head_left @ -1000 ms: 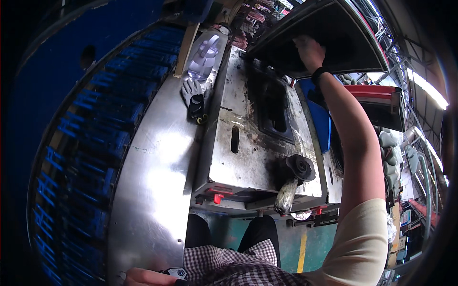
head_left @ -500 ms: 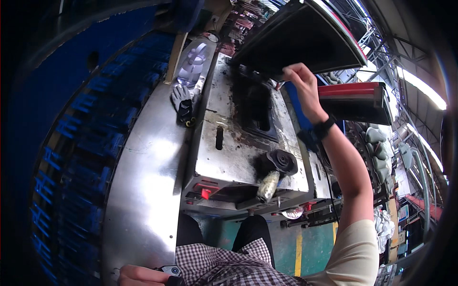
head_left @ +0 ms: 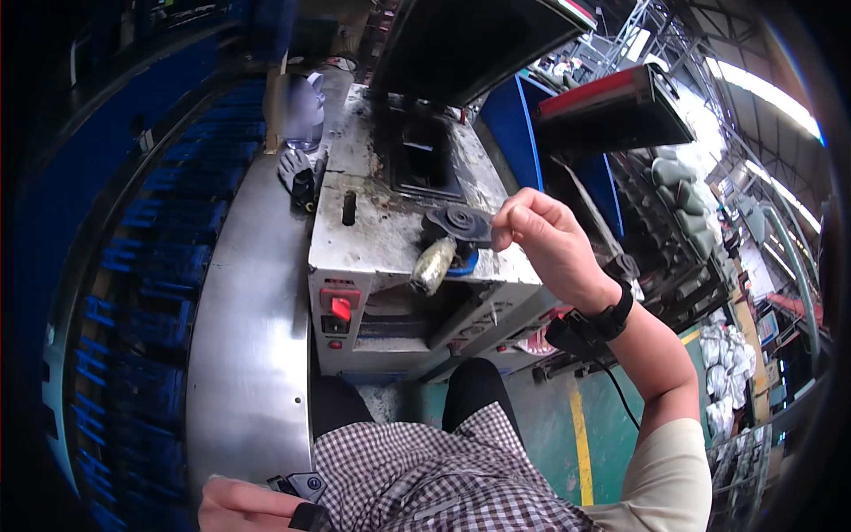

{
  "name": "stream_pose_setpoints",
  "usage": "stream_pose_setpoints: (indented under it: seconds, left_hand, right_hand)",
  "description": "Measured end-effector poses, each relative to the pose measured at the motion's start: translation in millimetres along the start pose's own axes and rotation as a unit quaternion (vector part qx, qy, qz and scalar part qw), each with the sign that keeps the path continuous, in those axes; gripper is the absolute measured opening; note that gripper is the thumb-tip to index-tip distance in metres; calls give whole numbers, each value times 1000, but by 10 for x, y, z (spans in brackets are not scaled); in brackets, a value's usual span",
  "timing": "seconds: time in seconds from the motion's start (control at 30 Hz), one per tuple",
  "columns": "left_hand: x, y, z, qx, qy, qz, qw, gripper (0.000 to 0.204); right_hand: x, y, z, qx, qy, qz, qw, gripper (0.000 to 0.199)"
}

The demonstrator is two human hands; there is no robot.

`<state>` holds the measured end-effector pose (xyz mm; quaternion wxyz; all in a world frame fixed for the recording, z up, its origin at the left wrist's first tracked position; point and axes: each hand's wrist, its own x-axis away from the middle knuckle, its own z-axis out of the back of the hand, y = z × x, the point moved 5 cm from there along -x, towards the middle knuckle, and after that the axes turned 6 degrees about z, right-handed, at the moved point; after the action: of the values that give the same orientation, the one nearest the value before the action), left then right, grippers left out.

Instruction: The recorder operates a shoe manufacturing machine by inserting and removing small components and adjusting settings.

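Note:
My right hand (head_left: 542,238) is closed in a pinch, its fingertips at the right edge of a dark, ringed disc-like piece (head_left: 461,220) at the machine's front corner. Whether they grip that edge or something small is unclear. Just below the piece juts a pale, wrapped handle (head_left: 433,266). A black strap with a corded device (head_left: 581,333) circles my right wrist. Low at the left, my left hand (head_left: 244,505) lies over the metal tabletop, partly cut off by the frame, its fingers not readable. Beside it is a small black-and-silver device (head_left: 303,484).
A stained metal machine (head_left: 341,244) has a dark recess (head_left: 425,164) under a raised black lid (head_left: 470,49) and a red switch (head_left: 341,309). A grey glove (head_left: 295,168) and clear plastic container (head_left: 303,111) sit on the metal tabletop (head_left: 244,355). Blue racks (head_left: 168,266) stand left.
My right hand has come back from beside the raised lid to the dark ringed piece at the machine's front. The view has shifted; my left hand stays low at the left.

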<state>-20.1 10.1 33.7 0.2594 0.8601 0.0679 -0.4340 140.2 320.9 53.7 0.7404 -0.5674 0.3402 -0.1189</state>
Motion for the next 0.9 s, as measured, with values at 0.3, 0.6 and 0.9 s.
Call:
stream_pose_setpoints:
  seconds: [0.3,0.6,0.9]
  left_hand:
    - [-21,74,-181,-68,-60,91,992,18]
    - [25,-40,-205,4,-98,27,995,18]
    - [167,-100,-177,-14,-140,148,979,18]
  right_hand:
    - [1149,922,-375,470,-128,-53,872,19]
    - [2109,1989,-374,477,-209,-210,827,16]
    - [3128,2383,-20,593,-236,-297,710,44]
